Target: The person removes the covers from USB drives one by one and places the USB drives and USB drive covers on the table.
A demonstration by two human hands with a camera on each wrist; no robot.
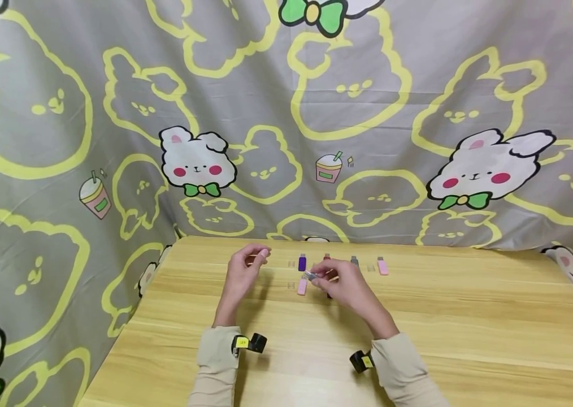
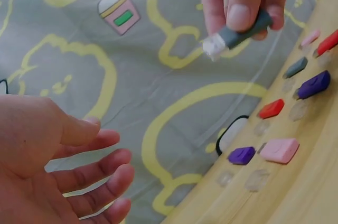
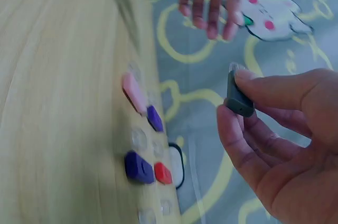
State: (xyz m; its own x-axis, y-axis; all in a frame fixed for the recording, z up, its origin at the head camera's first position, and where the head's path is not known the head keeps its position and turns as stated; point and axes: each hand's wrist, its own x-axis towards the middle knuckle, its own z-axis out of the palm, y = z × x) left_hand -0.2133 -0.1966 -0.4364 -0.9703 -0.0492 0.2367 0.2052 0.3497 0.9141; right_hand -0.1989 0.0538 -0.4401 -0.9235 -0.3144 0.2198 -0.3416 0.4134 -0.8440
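A dark grey USB flash drive [image 2: 247, 31] with a clear cap over its plug is pinched between the thumb and fingers of my right hand [image 1: 341, 278], above the table. In the right wrist view the drive [image 3: 238, 96] points its capped end toward the other hand. My left hand [image 1: 246, 267] is held in the air to the left, fingers relaxed and apart, with nothing in it. Below lie flash drives in two rows: a purple one [image 1: 302, 263], a grey one [image 1: 355, 260], a pink one [image 1: 381, 266] and a nearer pink one [image 1: 302, 288]. Red ones [image 2: 271, 109] show too.
Clear caps, such as one [image 1: 291, 285] by the nearer pink drive, lie beside the drives on the wooden table [image 1: 469, 316]. Behind the table's far edge hangs a grey patterned curtain [image 1: 266, 102]. Both wrists wear small black cameras [image 1: 257, 342].
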